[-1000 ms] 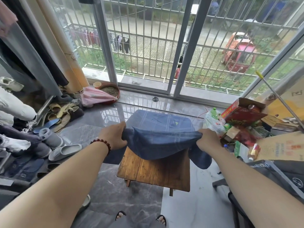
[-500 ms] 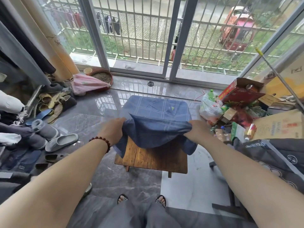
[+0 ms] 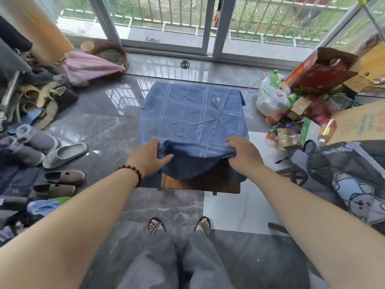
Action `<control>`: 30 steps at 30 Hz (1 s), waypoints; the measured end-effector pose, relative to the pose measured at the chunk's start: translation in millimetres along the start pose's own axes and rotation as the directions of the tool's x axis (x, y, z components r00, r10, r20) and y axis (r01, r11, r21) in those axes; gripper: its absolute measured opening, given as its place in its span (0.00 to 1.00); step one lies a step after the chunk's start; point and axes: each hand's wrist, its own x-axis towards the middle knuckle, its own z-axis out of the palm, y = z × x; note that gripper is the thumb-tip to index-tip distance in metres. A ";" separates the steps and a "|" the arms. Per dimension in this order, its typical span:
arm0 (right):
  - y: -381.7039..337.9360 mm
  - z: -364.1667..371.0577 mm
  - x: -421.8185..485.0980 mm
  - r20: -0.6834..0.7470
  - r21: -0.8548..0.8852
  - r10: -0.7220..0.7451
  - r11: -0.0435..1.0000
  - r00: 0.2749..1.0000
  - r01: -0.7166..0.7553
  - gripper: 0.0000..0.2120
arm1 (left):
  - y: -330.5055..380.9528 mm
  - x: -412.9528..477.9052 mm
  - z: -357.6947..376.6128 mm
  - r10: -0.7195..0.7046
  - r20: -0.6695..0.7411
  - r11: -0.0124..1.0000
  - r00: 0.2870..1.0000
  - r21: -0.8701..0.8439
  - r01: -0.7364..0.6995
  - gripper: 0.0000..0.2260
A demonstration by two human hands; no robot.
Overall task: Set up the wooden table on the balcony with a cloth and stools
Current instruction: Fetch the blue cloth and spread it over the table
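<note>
A person standing on a grey marble floor (image 3: 108, 130) holds a blue checked cloth (image 3: 193, 113) over a low wooden bench (image 3: 200, 185). The cloth covers most of the bench top and hangs over its far and side edges, while a strip of bare wood shows along the near edge. The left hand (image 3: 149, 158), with a red bead bracelet (image 3: 130, 171) at the wrist, grips a bunched fold at the bench's near left corner. The right hand (image 3: 242, 155) has its fingers curled over the cloth's hem at the near right corner. Left of the bench, slippers and shoes (image 3: 62, 155) lie scattered on the floor. To the bench's right sit a white plastic bag (image 3: 267, 99) and a red carton (image 3: 318, 75) among other clutter. Beyond the bench, a sliding glass door (image 3: 166, 24) faces a railing. Nearer than the bench, the person's sandalled feet (image 3: 155, 226) show below grey trousers.
</note>
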 end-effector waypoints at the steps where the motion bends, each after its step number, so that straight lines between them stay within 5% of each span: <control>1: 4.7 8.6 4.4 0.012 -0.006 0.022 1.000 1.000 -0.022 0.13 | -2.7 5.3 9.0 0.012 0.017 1.000 1.000 0.016 -0.012 0.20; 7: 38.1 65.6 32.1 0.147 -0.058 0.098 0.994 0.984 -0.091 0.09 | -13.1 44.8 57.3 0.043 0.098 0.996 0.994 0.067 -0.050 0.27; 18: 63.9 126.0 73.3 0.252 -0.051 0.172 0.985 0.952 -0.165 0.09 | -24.0 108.2 124.3 0.119 0.128 0.975 0.985 0.171 -0.140 0.03; 25: 67.1 147.6 88.7 0.311 -0.046 0.162 0.987 0.936 -0.156 0.09 | -15.7 116.0 148.1 0.092 0.087 0.995 0.992 -0.035 -0.089 0.12; 30: 74.0 168.7 80.2 0.407 -0.127 0.136 0.988 0.903 -0.091 0.10 | -32.0 108.7 165.7 0.042 0.230 0.998 0.972 0.035 -0.051 0.26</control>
